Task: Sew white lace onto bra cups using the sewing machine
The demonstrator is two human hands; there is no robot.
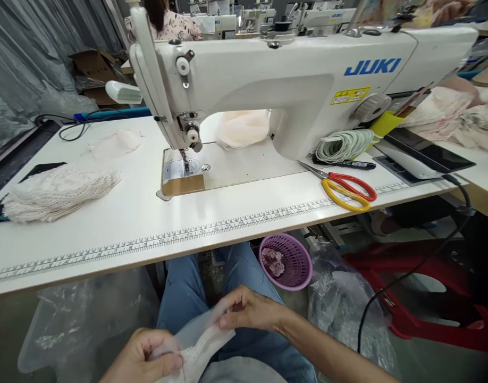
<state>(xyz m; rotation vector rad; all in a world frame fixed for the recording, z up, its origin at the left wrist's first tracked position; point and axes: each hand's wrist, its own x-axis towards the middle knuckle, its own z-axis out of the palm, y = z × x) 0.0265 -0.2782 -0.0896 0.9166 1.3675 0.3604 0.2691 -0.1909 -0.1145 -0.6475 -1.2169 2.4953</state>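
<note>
Table (pixel 136 208): lace stack (pixel 60 194) left of machine (pixel 244 64) | your left hand (pixel 142 357), right hand (pixel 252 311) pinch cloth (pixel 206 347), clear of needle (pixel 185 162) | completion unclear

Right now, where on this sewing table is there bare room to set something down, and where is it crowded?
Bare tabletop shows between the lace pile and the machine bed, and along a strip between the bed and the printed ruler, left of the scissors. The right side is crowded: scissors, coiled cord and black pen lie close together.
</note>
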